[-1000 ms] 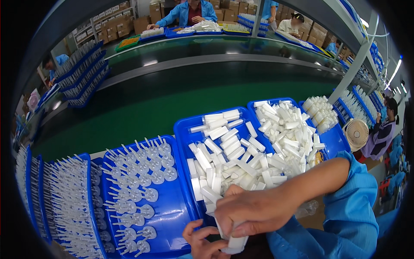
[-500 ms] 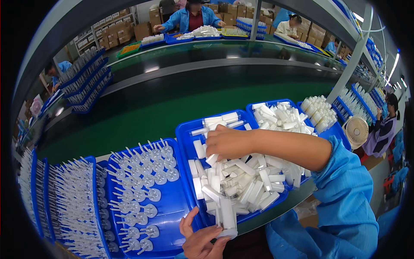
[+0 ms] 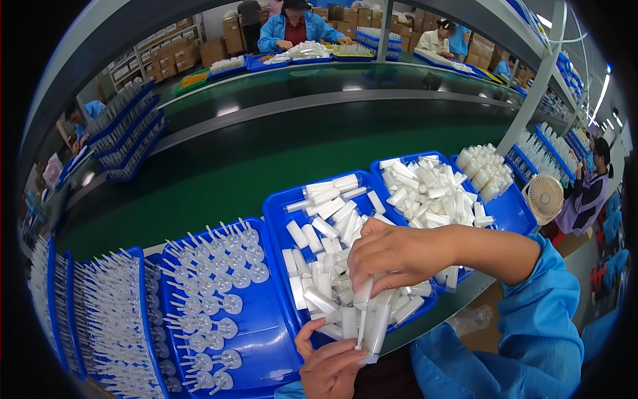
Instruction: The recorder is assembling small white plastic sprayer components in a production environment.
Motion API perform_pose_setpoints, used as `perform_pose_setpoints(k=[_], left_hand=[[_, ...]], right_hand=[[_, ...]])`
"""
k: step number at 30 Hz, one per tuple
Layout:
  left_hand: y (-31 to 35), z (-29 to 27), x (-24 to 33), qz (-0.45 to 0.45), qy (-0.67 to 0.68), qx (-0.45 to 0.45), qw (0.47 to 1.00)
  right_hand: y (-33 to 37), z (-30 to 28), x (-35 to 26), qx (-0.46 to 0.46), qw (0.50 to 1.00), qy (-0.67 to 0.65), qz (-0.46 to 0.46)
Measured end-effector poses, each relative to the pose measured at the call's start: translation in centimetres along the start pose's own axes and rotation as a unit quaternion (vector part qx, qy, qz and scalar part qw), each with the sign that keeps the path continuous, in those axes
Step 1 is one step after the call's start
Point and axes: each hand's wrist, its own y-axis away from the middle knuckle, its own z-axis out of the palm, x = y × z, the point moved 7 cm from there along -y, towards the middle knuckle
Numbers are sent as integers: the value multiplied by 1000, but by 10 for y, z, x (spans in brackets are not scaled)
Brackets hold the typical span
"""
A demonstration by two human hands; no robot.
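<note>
My left hand [image 3: 330, 368] is at the front edge of a blue tray. Its fingertips and thumb close on the lower end of a long white piece in a clear plastic sleeve [image 3: 379, 327]. My right hand [image 3: 396, 257] is just above it, fingers pinched on a slim white piece [image 3: 363, 294] that points down toward the left fingertips. Whether the two pieces touch is hard to tell. Beneath both hands, the blue tray [image 3: 271, 207] holds a loose heap of similar white blocks [image 3: 321, 269] with clear plastic ends.
To the left, a blue tray [image 3: 266, 312] carries rows of clear round parts with thin stems; more stemmed parts [image 3: 116, 312] stand in trays beside it. Another tray of white pieces [image 3: 425, 189] sits at the right, near a fan [image 3: 543, 198]. Beyond the green belt [image 3: 219, 173], co-workers sit.
My right hand has come from the far part of the heap back toward my left hand, now with a slim white piece in its fingers. The left hand has shifted slightly right.
</note>
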Motion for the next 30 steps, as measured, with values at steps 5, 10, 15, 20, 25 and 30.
perform_pose_setpoints(k=[5, 10, 15, 20, 25, 30], left_hand=[[2, -1, -1, -111, 159, 106, 975], [2, 0, 0, -115, 153, 102, 976], [0, 0, 0, -122, 147, 96, 977], [-5, 5, 1, -115, 147, 72, 980], [-3, 8, 6, -61, 121, 39, 990], [2, 13, 9, -16, 112, 7, 994]], right_hand=[[11, 2, 5, -19, 997, -69, 32], [17, 2, 10, -9, 986, -157, 56], [23, 6, 14, 12, 961, -259, 99], [24, 4, 0, 12, 997, -59, 55], [21, 2, -19, 30, 993, -80, 77], [26, 13, -21, -7, 983, -152, 99]])
